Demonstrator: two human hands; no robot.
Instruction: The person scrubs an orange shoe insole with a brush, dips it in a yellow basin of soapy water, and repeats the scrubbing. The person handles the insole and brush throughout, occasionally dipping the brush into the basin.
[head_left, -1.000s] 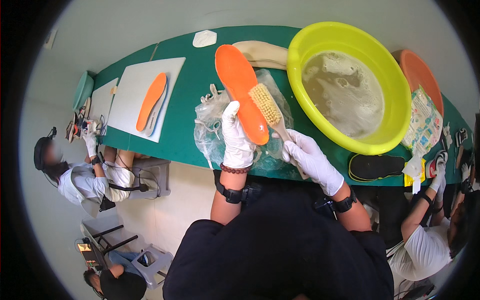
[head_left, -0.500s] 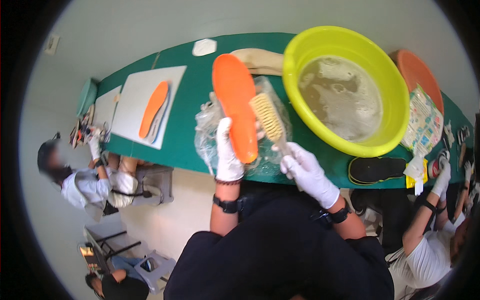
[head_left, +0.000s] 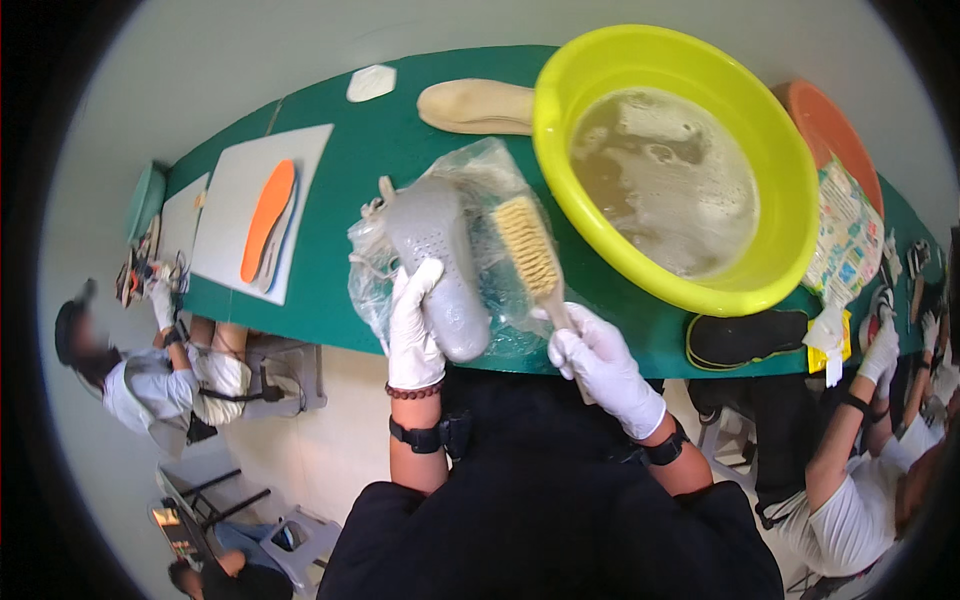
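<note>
My left hand (head_left: 413, 325), in a white glove, grips the heel end of an insole (head_left: 432, 235); its grey, perforated side faces up. Beneath it a crumpled clear plastic bag (head_left: 495, 175) lies on the green table. A scrubbing brush (head_left: 527, 248) with pale bristles is in my gloved right hand (head_left: 612, 368), which is closed around the handle. Bristles up, the brush stands just right of the insole, apart from it. A yellow-green basin (head_left: 556, 170) of cloudy, foamy water sits beyond my right hand.
Behind the bag lies a beige insole (head_left: 472, 107). A black insole (head_left: 750, 341) is by the front edge at right, near a patterned packet (head_left: 845, 235) and an orange basin (head_left: 835, 125). An orange insole (head_left: 266, 215) rests on a white board (head_left: 225, 240). People work at both sides.
The insole in my left hand has turned over, from its orange face to its grey one. Brush and right hand stay close to where they were; the whole view has shifted slightly.
</note>
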